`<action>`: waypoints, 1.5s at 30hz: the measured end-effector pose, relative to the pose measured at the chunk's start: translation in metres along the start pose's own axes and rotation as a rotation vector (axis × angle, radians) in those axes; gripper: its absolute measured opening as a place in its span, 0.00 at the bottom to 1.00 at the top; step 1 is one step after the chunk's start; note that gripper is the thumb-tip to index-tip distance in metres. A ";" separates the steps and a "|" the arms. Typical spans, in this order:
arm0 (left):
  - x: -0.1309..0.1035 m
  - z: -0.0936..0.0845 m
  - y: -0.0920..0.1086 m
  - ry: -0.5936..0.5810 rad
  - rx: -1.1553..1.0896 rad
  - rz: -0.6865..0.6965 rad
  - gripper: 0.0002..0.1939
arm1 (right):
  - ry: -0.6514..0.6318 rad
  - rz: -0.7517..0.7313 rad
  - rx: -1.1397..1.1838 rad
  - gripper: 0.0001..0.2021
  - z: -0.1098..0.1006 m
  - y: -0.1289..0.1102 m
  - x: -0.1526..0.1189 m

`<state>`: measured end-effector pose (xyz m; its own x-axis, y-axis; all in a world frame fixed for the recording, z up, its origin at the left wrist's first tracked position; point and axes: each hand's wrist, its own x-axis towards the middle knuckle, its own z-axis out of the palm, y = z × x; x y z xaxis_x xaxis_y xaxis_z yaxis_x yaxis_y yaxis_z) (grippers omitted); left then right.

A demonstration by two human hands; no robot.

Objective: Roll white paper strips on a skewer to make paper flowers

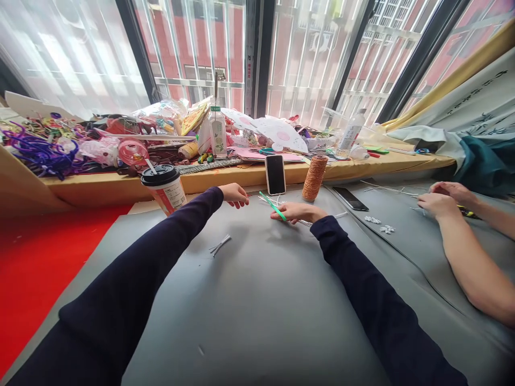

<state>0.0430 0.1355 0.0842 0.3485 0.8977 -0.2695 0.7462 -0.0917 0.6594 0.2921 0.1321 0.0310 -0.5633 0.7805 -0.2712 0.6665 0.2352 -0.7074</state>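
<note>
My left hand [234, 195] is held over the grey mat [249, 300], its fingers loosely bent and slightly apart, with nothing visible in them. My right hand [296, 212] is closed on a slim bright green strip-like object [273, 206], which slants up and left from the fingers; its exact kind does not show. Thin white strips [267, 200] lie just behind that hand, and more white pieces run under and beside its wrist. A small crossed bunch of white strips [220, 245] rests on the mat, nearer to me than my left hand.
A lidded paper cup [164, 188] stands left. A propped phone [276, 175] and an orange cord spool [315, 178] stand at the back. Another phone [350, 198] lies right, near white snowflake-like shapes [387, 229] and another person's hands [446, 199]. Craft clutter fills the windowsill.
</note>
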 end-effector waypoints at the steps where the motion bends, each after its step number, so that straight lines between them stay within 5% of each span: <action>1: -0.007 -0.002 -0.003 0.005 -0.008 0.011 0.10 | -0.005 0.020 -0.101 0.20 -0.004 -0.001 -0.003; 7: -0.073 0.000 -0.028 0.112 -0.115 0.102 0.12 | 0.178 0.119 -0.470 0.15 -0.004 -0.001 -0.012; 11: -0.113 0.029 -0.046 0.319 -0.278 0.125 0.15 | 0.596 0.073 -0.628 0.11 0.025 -0.013 -0.015; 14: -0.127 0.055 -0.053 0.414 -0.367 0.080 0.16 | 0.679 -0.121 -0.492 0.14 0.059 -0.034 -0.016; 18: -0.128 0.080 -0.054 0.495 -0.316 0.123 0.16 | 0.407 -0.385 0.132 0.17 0.109 -0.065 -0.015; 24: -0.123 0.107 -0.058 0.581 -0.021 0.238 0.11 | 0.430 -0.350 0.605 0.16 0.148 -0.084 -0.015; 29: -0.125 0.112 -0.067 0.666 0.234 0.324 0.10 | 0.327 -0.299 0.685 0.13 0.150 -0.082 -0.015; 35: -0.119 0.109 -0.080 0.701 0.360 0.185 0.12 | 0.292 -0.215 0.909 0.13 0.144 -0.074 -0.011; 45: -0.127 0.117 -0.062 0.713 0.033 0.200 0.09 | 0.254 -0.216 1.089 0.14 0.139 -0.069 -0.014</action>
<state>0.0188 -0.0234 -0.0038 0.0350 0.9236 0.3819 0.7275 -0.2855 0.6239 0.1860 0.0241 -0.0070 -0.4167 0.9088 -0.0229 -0.2802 -0.1523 -0.9478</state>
